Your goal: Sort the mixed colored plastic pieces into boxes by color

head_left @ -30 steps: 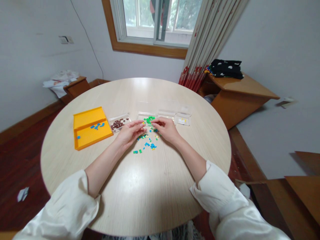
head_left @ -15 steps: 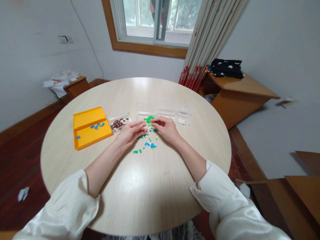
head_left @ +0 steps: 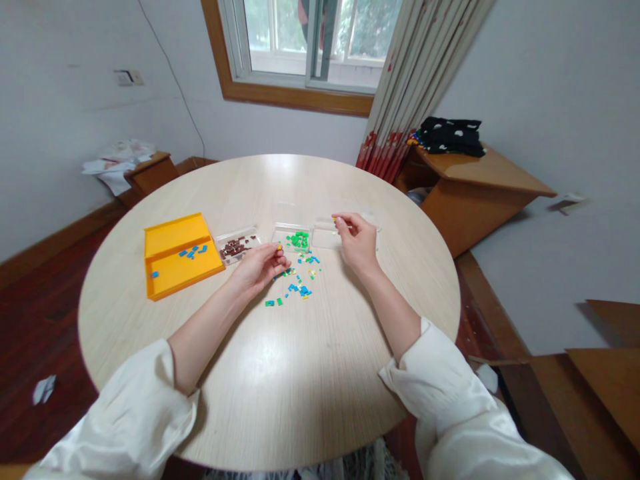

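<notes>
My left hand [head_left: 257, 268] is closed in a pinch on a small yellow toy brick [head_left: 279, 248], just left of the loose pieces. Farther right, my right hand [head_left: 359, 241] pinches another tiny yellow toy brick [head_left: 335, 219] above the clear boxes. A clear box of green bricks [head_left: 299, 239] stands between the hands. Blue bricks [head_left: 303, 291], with a few green and yellow ones, lie scattered on the table in front of it. The right hand covers most of the rightmost clear box.
A clear box of brown bricks [head_left: 237, 247] stands left of my left hand. Beside it lies an open yellow case [head_left: 186, 283] with several blue bricks inside. All rest on a round wooden table [head_left: 295, 373]. A side cabinet [head_left: 493, 173] stands at the right.
My right hand has moved right and up, away from my left hand, carrying a small yellow brick. The green bricks' box is now uncovered. My left hand has shifted slightly left.
</notes>
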Demonstrator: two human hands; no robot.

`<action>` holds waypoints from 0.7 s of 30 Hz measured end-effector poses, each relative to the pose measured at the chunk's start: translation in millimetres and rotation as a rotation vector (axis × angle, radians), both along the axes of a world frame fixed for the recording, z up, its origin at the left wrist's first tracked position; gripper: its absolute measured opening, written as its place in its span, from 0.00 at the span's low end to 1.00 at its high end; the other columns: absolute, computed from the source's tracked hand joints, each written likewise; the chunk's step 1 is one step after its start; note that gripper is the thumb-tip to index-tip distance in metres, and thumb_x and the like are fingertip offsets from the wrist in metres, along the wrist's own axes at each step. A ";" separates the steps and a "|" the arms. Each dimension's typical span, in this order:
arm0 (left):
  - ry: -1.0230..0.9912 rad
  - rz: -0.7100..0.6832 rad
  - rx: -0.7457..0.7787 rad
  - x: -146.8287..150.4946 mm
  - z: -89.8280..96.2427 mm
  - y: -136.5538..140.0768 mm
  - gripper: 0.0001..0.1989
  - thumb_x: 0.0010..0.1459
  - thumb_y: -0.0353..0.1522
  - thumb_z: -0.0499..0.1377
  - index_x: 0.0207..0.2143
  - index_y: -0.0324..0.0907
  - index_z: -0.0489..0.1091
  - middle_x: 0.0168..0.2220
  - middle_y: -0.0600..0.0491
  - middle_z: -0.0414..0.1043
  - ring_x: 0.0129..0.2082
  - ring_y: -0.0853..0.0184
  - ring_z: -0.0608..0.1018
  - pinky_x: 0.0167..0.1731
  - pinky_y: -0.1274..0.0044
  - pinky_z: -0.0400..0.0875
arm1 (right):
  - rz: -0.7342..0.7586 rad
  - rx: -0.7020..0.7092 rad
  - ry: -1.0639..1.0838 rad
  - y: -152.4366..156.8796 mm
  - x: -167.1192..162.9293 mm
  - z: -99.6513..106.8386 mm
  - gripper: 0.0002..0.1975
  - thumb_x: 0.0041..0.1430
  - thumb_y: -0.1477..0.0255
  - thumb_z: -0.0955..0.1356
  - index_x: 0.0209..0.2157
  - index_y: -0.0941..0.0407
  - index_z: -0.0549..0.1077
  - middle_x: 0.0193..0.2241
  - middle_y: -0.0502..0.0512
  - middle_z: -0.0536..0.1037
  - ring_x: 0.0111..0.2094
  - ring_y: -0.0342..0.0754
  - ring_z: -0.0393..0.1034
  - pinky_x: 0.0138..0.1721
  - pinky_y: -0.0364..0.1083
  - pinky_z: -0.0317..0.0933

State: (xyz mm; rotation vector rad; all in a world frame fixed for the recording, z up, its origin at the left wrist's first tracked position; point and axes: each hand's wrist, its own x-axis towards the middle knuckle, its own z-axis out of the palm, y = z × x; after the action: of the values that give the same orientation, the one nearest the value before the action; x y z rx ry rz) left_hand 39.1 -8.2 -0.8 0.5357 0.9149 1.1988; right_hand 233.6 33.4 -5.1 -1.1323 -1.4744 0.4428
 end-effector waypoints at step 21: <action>-0.101 0.013 -0.007 0.6 1.9 0.8 0.15 0.56 0.27 0.57 0.18 0.38 0.59 0.14 0.60 0.55 0.15 0.78 0.60 0.20 0.84 0.62 | -0.517 0.097 -0.037 16.3 47.3 1.3 0.09 0.52 0.75 0.62 0.29 0.59 0.73 0.33 0.56 0.67 0.39 0.48 0.64 0.38 0.48 0.61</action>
State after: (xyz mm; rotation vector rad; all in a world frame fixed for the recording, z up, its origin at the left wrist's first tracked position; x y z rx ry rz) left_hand 39.6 -7.4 1.1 0.4596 0.8375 1.2228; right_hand 280.8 49.7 -3.8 -1.3898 -1.1610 -0.0086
